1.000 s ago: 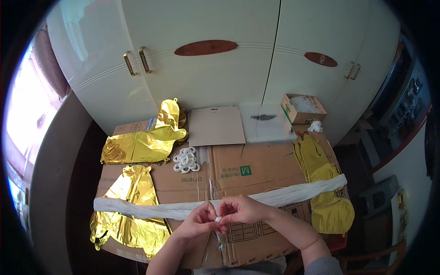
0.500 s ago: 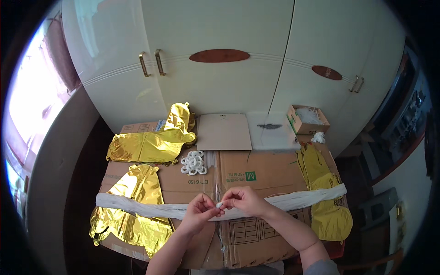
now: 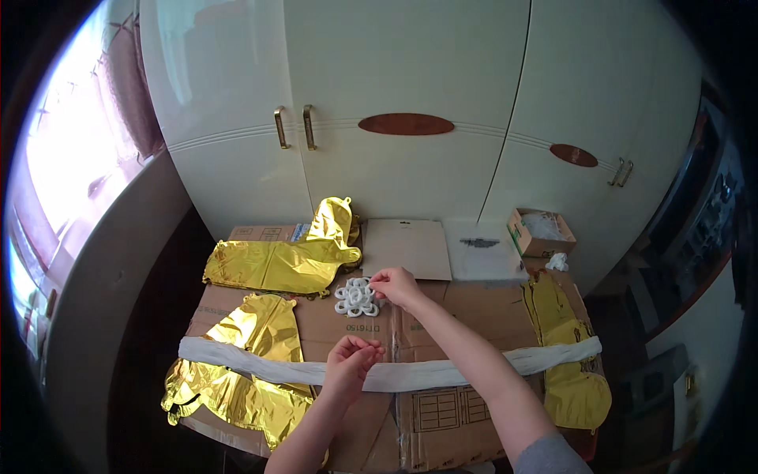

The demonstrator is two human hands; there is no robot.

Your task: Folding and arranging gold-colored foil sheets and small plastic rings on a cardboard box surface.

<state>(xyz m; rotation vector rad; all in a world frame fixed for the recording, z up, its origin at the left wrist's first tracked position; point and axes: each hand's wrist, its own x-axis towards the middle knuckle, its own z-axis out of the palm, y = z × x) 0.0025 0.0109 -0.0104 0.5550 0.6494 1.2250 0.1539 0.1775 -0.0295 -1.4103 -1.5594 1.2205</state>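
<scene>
A small heap of white ring-shaped coils (image 3: 357, 298) lies on the cardboard near the middle. At its right edge is my right hand (image 3: 397, 287), thumb and fingertips pinched on one of the white coils. Nearer to me, my left hand (image 3: 352, 366) is closed with thumb and fingertips together; whatever they hold, if anything, is too small to make out. Beneath my left hand and right forearm, a long bundle of white strands (image 3: 442, 376) runs from side to side across the table.
Flat gold foil balloons (image 3: 276, 265) lie at the left, with more gold foil (image 3: 574, 387) at the right. Behind are a tan cardboard sheet (image 3: 405, 249), a clear plastic sheet (image 3: 482, 257) and a small open box (image 3: 542, 235). White cabinets (image 3: 403, 63) stand behind the table.
My hands have come apart from a small white thing they held together. The right hand has moved forward to the heap of coils; the left has stayed near the white strands. The view has shifted.
</scene>
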